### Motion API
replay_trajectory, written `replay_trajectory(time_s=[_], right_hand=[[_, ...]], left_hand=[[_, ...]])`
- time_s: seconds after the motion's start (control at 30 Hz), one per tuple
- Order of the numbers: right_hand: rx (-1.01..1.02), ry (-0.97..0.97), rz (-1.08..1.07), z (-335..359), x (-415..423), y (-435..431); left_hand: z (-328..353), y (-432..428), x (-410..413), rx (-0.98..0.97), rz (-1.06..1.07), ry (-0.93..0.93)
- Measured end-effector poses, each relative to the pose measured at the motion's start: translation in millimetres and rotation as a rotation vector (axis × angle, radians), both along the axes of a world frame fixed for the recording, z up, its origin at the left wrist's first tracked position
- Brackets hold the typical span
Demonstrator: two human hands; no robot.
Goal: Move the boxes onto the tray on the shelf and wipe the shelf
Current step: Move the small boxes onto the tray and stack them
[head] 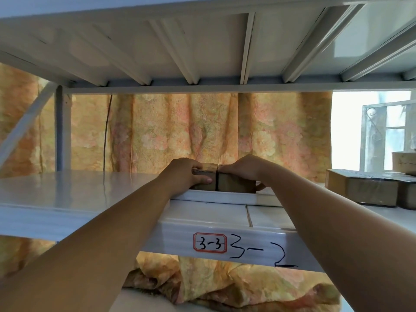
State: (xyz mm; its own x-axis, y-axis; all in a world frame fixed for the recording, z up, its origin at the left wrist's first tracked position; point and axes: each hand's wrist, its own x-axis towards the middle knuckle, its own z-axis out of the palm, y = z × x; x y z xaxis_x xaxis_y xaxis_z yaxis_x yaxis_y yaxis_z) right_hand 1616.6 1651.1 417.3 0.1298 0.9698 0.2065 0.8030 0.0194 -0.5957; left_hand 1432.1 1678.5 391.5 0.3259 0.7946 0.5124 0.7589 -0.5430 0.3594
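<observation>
Just past the front edge of the shelf point(67, 190), with its "3-3" label point(210, 242), the white tray point(225, 197) holds two brown boxes, touching, the pair running left to right. Your left hand point(186, 174) grips the left box point(206, 187), fingers over its top, thumb on its front. Your right hand point(243, 170) grips the right box point(236, 185). Further right lie other boxes point(360, 189). A floral curtain point(180, 131) hangs behind.

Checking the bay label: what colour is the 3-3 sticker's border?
Red, around the white sticker; head view.
</observation>
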Motion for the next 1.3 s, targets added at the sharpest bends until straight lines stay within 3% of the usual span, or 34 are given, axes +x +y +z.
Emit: replay_trajectory(time_s=[0.7, 0.87, 1.03, 1.13, 1.3], right_hand=[[0.04, -0.026, 0.066, -4.1, 16.4, -8.8], [0.047, -0.099, 0.075, -3.8, 10.7, -15.5], [0.341, -0.069, -0.066, -2.4, 16.3, -12.0], [0.446, -0.101, -0.182, 4.1, 35.0, -17.0], [0.533, -0.277, -0.382, 9.2, 86.8, -43.8]], left_hand=[[-2.2, 5.9, 2.1, -0.005, 0.026, 0.179], [-1.9, -4.6, 1.4, 0.192, 0.099, 0.287], [12.8, -17.3, 19.5, 0.34, -0.037, 0.071], [29.0, -26.1, 46.4, 0.266, -0.168, -0.03], [48.5, -44.5, 106.8, 0.149, -0.268, -0.049]])
